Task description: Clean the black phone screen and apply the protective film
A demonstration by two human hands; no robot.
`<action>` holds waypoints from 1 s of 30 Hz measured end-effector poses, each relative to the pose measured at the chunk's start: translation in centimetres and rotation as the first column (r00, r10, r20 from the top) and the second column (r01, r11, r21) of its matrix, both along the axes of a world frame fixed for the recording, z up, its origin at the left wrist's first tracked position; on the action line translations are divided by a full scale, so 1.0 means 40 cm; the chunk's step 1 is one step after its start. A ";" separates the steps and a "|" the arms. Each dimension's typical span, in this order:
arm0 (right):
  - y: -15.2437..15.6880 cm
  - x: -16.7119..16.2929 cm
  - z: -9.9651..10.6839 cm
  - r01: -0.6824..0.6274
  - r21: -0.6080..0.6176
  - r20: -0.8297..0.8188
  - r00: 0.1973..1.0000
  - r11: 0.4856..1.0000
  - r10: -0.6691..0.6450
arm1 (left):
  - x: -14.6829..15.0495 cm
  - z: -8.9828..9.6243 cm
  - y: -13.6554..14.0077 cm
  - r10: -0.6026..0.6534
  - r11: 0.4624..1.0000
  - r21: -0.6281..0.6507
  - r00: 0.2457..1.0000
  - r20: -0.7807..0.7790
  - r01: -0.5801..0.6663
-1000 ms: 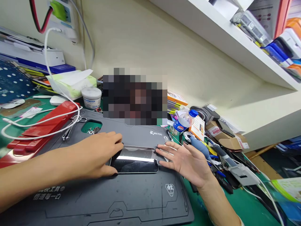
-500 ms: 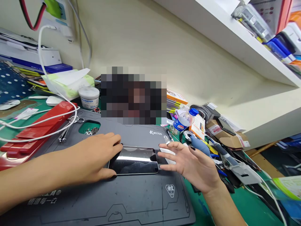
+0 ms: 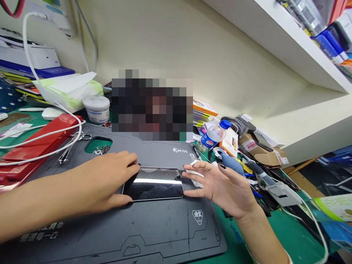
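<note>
A smartphone point(image 3: 154, 185) lies screen up on the dark grey work mat point(image 3: 110, 227), with a bright streak of light and smudges on its glass. My left hand point(image 3: 115, 179) grips the phone's left end, thumb on the near edge and fingers on the far edge. Palm turned up and fingers spread, my right hand point(image 3: 220, 187) is at the phone's right end with nothing in it. Its fingertips are close to the phone's edge; whether they touch I cannot tell. Beneath those fingers a white piece point(image 3: 196, 179) shows in part.
Left of the mat lie a red tool case point(image 3: 35, 146), a white cable point(image 3: 55, 141) and scissors point(image 3: 79, 136). Small metal parts point(image 3: 101, 149) sit in a mat cutout, near a paste jar point(image 3: 96, 109). A drink bottle point(image 3: 214, 135) and clutter stand right, under a shelf point(image 3: 275, 40). One area is pixelated.
The view has shifted slightly, so most of the scene sits a little further left and higher. My right fingertips are nearer the phone's right end. My left hand keeps its grip.
</note>
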State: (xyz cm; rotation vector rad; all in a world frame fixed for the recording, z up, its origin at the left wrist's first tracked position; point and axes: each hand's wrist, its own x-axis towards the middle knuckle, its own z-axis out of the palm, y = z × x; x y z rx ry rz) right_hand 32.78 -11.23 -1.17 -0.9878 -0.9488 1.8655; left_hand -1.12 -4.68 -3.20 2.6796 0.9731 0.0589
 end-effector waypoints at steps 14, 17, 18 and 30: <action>0.006 -0.004 0.004 -0.013 -0.031 0.021 1.000 0.999 0.014 | -0.008 -0.014 0.008 -0.012 1.000 -0.009 1.000 0.016 0.012; 0.009 -0.015 0.005 -0.003 -0.002 0.177 0.984 1.000 0.004 | -0.004 -0.011 0.008 -0.017 1.000 -0.019 0.999 -0.043 0.016; 0.009 -0.018 0.006 0.002 0.064 0.320 0.947 0.998 -0.023 | -0.002 -0.011 0.008 -0.020 1.000 -0.023 0.998 -0.065 0.019; 0.020 0.026 -0.021 -0.238 0.430 0.900 0.184 0.871 -0.395 | 0.008 0.011 0.000 -0.028 0.999 -0.044 0.988 -0.152 0.022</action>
